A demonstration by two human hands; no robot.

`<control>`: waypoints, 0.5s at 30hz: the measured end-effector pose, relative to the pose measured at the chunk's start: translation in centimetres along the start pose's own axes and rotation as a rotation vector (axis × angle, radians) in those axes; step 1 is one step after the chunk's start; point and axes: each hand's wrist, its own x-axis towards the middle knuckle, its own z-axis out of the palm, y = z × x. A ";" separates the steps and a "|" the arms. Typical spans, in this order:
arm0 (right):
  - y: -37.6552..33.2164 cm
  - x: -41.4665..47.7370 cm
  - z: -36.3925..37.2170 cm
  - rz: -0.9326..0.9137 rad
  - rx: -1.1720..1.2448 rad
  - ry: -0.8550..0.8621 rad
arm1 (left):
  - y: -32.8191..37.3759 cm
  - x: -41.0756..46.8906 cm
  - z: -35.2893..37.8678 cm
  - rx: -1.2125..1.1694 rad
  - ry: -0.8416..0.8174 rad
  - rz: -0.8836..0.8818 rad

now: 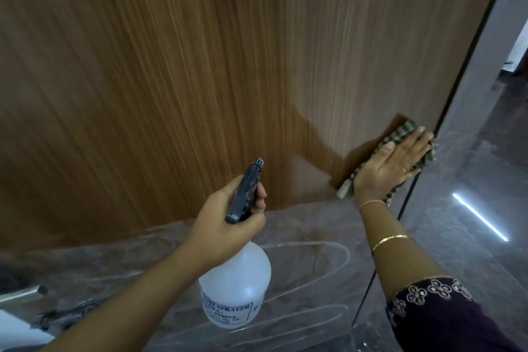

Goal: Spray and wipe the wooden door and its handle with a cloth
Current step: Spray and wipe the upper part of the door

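Two bare hands are at work against the wooden door (200, 66), which fills most of the view. The right hand (391, 167) lies flat, fingers pressed together, pinning a striped cloth (400, 134) to the panel close to the door's right edge, low down. The left hand (225, 223) is wrapped around the neck of a translucent spray bottle (237, 291), a finger curled at the trigger of the dark spray head (245, 191), whose nozzle points at the door. Below, glossy grey marble floor (457, 237) reflects a strip of light. At the lower left a metal door handle (23, 293) pokes in, cut off by the frame and blurred. Gold bangles (390, 240) ring the right forearm, above an embroidered dark sleeve (440, 320). Label print on the bottle is only partly readable. The palm hides most of the cloth.
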 end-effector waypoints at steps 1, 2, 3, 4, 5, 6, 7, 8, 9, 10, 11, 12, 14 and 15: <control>0.3 0.3 0.0 0.042 0.017 0.005 | -0.1 0.1 0.2 -0.001 0.005 -0.005; 0.6 0.5 0.0 0.085 0.030 0.011 | -0.2 0.2 0.5 -0.005 0.007 -0.010; 0.9 0.5 0.0 0.133 0.045 0.012 | -0.3 0.2 0.7 -0.006 0.011 -0.017; 1.2 0.5 -0.1 0.186 0.057 0.013 | -0.4 0.2 0.9 -0.007 0.011 -0.020; 1.5 0.4 -0.2 0.243 0.068 0.014 | -0.5 0.2 1.1 -0.005 0.012 -0.022; 1.7 0.3 -0.2 0.298 0.078 0.009 | -0.6 0.2 1.3 -0.008 0.012 -0.025; 2.0 0.1 -0.2 0.343 0.083 0.002 | -0.6 0.2 1.4 -0.015 0.013 -0.025; 2.1 -0.2 -0.2 0.379 0.089 -0.006 | -0.6 0.2 1.6 -0.026 0.013 -0.025; 2.1 -0.4 -0.2 0.396 0.091 -0.012 | -0.5 0.2 1.8 -0.034 0.014 -0.026; 2.0 -0.6 -0.3 0.394 0.087 -0.013 | -0.5 0.3 1.9 -0.036 0.012 -0.023; 1.8 -0.6 -0.1 0.383 0.088 0.002 | -0.3 0.4 2.1 -0.031 0.012 -0.023; 1.5 -0.6 0.0 0.379 0.090 0.015 | -0.3 0.5 2.2 -0.026 0.007 -0.020; 1.0 -0.2 0.0 0.387 0.114 0.048 | 0.0 0.6 2.4 -0.023 0.003 -0.008; 0.9 0.0 0.1 0.384 0.117 0.064 | 0.0 0.7 2.5 -0.019 0.001 -0.001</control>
